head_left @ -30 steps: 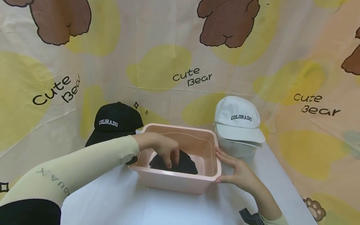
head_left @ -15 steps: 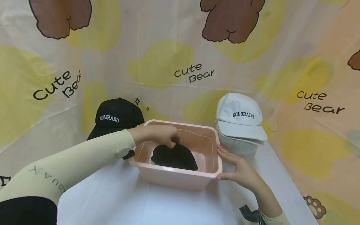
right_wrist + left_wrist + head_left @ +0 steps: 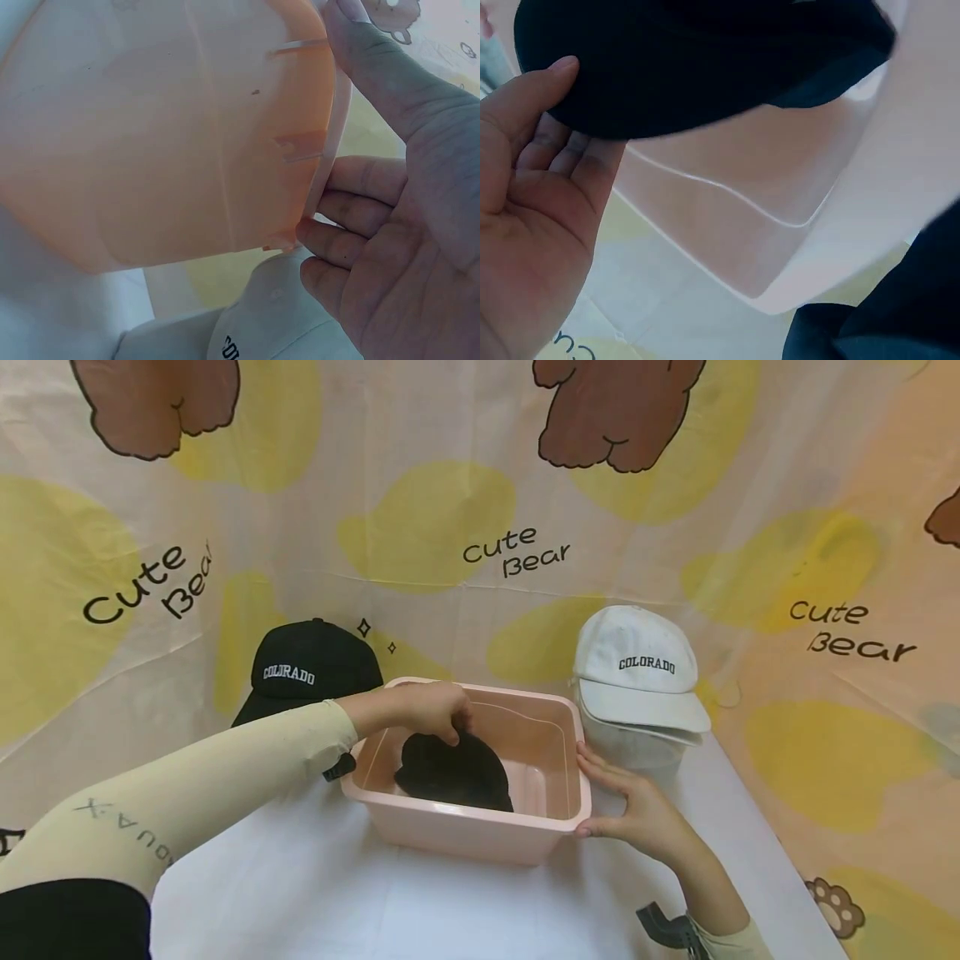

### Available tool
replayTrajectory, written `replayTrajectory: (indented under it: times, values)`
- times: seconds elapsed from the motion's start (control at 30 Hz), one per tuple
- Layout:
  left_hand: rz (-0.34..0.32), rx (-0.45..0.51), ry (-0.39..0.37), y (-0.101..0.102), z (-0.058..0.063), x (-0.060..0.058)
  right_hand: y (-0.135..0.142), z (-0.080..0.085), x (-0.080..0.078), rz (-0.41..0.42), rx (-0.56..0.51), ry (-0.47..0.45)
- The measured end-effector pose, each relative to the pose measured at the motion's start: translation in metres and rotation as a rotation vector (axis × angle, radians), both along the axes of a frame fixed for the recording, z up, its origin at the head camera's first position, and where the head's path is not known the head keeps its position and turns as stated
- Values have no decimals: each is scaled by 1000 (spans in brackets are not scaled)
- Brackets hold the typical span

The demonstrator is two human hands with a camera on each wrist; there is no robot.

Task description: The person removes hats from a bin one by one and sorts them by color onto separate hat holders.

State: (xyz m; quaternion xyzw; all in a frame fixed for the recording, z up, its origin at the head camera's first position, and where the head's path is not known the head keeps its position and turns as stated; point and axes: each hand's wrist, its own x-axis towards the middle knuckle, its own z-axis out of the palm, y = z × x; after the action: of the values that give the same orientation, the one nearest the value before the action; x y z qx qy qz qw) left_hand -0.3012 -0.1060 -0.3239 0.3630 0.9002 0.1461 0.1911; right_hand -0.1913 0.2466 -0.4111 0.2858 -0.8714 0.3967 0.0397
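Inside a pink plastic bin (image 3: pixel 453 839) is a black cap (image 3: pixel 453 772). My left hand (image 3: pixel 435 708) reaches over the bin's left side and pinches the cap's edge; in the left wrist view the thumb lies on top of the black cap (image 3: pixel 682 67) and the other fingers are under it. On the bin's right side, my right hand (image 3: pixel 637 814) rests against the outer rim with fingers extended and the thumb near the front corner. The right wrist view shows these fingertips touching the rim of the pink bin (image 3: pixel 165 165).
Behind the bin on the left stands another black cap (image 3: pixel 318 668) lettered COLORADO. At the back right a white cap (image 3: pixel 637 664) sits on a translucent support (image 3: pixel 645 756). The white table (image 3: pixel 330 893) meets a bear-print cloth (image 3: pixel 420 527) behind.
My left hand went from reaching down over the black cap to pinching its edge, and has raised that edge and shifted it slightly left. The right hand stays at the bin's rim.
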Motion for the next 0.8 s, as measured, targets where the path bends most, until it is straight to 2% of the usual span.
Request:
replayTrajectory:
  times: [0.1, 0.33, 0.63, 0.8]
  values:
    - [35, 65, -45, -3, 6, 2, -1, 0, 0, -1, 7, 2]
    - [82, 178, -74, -10, 17, 5, -1, 1, 1, 8, -4, 1]
    - [155, 290, -56, -27, 35, 10, -1, 1, 1, 13, -1, 4]
    - [204, 373, -12, -39, 48, 14, -1, 2, 1, 8, 5, 9]
